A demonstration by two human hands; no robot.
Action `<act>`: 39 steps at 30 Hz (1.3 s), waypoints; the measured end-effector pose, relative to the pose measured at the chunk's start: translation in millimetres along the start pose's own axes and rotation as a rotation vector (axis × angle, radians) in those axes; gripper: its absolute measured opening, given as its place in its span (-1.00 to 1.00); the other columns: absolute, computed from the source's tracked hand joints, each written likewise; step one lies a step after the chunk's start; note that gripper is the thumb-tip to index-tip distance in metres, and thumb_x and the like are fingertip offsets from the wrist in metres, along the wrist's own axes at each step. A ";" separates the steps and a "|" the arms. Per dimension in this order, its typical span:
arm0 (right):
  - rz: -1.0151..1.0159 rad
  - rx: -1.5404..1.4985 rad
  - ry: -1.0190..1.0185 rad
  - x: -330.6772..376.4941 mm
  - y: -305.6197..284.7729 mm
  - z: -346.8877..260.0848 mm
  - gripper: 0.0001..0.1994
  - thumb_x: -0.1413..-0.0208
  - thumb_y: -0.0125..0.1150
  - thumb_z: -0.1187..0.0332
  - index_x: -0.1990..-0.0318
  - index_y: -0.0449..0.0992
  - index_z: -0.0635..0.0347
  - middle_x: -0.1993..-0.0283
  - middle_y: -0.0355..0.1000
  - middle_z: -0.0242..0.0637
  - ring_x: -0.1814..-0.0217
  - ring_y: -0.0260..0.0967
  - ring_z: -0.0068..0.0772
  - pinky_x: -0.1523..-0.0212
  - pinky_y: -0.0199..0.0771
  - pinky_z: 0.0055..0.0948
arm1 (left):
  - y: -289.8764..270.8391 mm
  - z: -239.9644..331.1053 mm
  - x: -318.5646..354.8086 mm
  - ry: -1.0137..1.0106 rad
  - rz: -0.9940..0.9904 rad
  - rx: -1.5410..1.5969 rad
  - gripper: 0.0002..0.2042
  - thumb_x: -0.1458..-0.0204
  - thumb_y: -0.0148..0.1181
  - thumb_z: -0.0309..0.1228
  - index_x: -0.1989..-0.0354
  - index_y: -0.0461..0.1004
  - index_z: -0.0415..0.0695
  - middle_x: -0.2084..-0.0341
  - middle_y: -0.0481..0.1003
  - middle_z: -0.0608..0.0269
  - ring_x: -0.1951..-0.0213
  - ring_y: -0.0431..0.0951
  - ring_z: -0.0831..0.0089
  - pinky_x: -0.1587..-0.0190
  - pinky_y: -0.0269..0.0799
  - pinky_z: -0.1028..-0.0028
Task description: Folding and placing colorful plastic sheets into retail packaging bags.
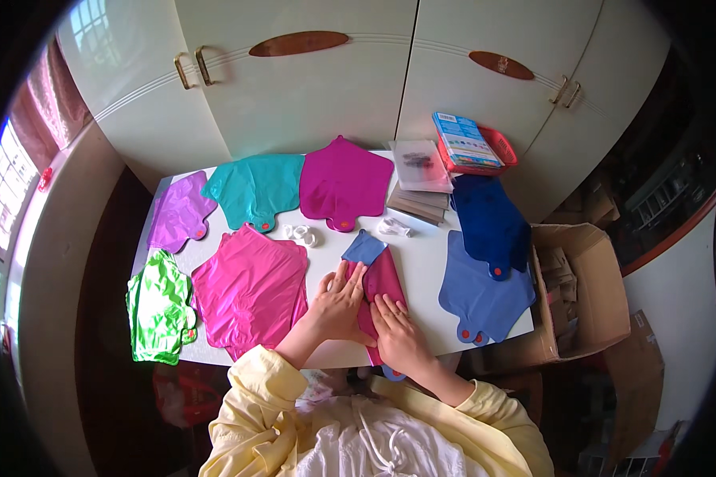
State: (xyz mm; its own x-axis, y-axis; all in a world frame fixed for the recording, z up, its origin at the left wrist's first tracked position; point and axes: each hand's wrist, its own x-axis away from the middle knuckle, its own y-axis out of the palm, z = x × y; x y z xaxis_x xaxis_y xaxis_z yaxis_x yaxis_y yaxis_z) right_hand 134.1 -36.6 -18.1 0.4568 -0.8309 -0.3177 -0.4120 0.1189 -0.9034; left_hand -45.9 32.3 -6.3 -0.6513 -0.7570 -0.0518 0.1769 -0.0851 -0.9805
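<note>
A magenta foil sheet (387,278), folded into a narrow strip, lies in front of me with a blue piece (363,248) showing at its far end. Both look like deflated foil balloons. My left hand (338,306) rests on the strip's left side, fingers stretched out toward the blue end. My right hand (400,335) lies flat on the nearer right part of it, fingers extended. A blue tab (393,372) pokes out below the table's front edge, next to my right wrist. My palms hide part of the fold.
Flat stacks surround the work: pink (250,290), green (159,308), lilac (181,211), teal (256,189), purple (345,184), navy (493,222), blue (485,290). White ribbon coils (301,234), clear sleeves (422,165) and a red basket (497,149) sit farther back. A cardboard box (585,350) stands right.
</note>
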 end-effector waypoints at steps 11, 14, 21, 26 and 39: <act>0.042 0.027 -0.013 0.6 2.5 1.4 -0.55 -0.02 -0.07 0.43 -0.09 0.31 0.46 -0.17 0.28 0.10 -0.30 0.16 -0.02 -0.33 0.06 -0.13 | 4.7 -13.7 -26.0 -0.307 0.371 0.494 -0.81 0.15 0.25 -0.32 0.46 0.54 -0.20 0.18 0.47 0.04 0.05 0.42 0.05 0.01 0.36 0.24; 0.049 0.018 -0.010 -1.0 0.0 0.1 -0.55 -0.02 -0.07 0.43 -0.10 0.32 0.44 -0.17 0.29 0.07 -0.29 0.18 -0.04 -0.33 0.05 -0.12 | 7.9 -13.7 -29.4 -0.377 0.398 0.450 -0.88 0.21 0.25 -0.40 0.55 0.54 -0.19 0.31 0.47 0.06 0.18 0.45 0.09 0.08 0.39 0.26; 0.045 0.018 -0.022 -0.8 -1.2 1.2 -0.56 -0.03 -0.08 0.42 -0.10 0.32 0.42 -0.16 0.30 0.05 -0.29 0.19 -0.04 -0.34 0.03 -0.12 | 13.6 -21.0 -31.9 -0.365 0.372 0.485 -0.90 0.25 0.21 -0.44 0.60 0.51 -0.22 0.35 0.44 0.03 0.19 0.45 0.09 0.08 0.39 0.27; 0.047 0.011 -0.024 0.0 -0.4 1.4 -0.56 -0.03 -0.08 0.42 -0.10 0.32 0.41 -0.16 0.30 0.04 -0.29 0.19 -0.04 -0.34 0.03 -0.12 | 13.5 -21.8 -31.8 -0.351 0.360 0.501 -0.90 0.26 0.18 -0.45 0.61 0.50 -0.24 0.37 0.44 0.00 0.21 0.45 0.09 0.08 0.38 0.27; 0.052 -0.035 -0.027 0.0 1.4 3.5 -0.58 0.01 -0.03 0.43 -0.06 0.35 0.39 -0.06 0.35 0.08 -0.19 0.25 0.05 -0.31 0.09 -0.07 | 6.1 4.0 -29.2 0.001 0.463 0.381 -0.83 0.19 0.21 -0.42 0.38 0.52 -0.19 0.41 0.44 0.09 0.26 0.47 0.16 0.16 0.40 0.28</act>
State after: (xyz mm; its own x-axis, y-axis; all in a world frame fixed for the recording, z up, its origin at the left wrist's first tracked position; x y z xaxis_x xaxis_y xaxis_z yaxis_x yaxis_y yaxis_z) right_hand 136.2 -34.5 -20.4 0.4549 -0.8093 -0.3717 -0.4629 0.1417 -0.8750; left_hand -22.9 51.3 -10.0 -0.4442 -0.7700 -0.4580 0.6945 0.0270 -0.7190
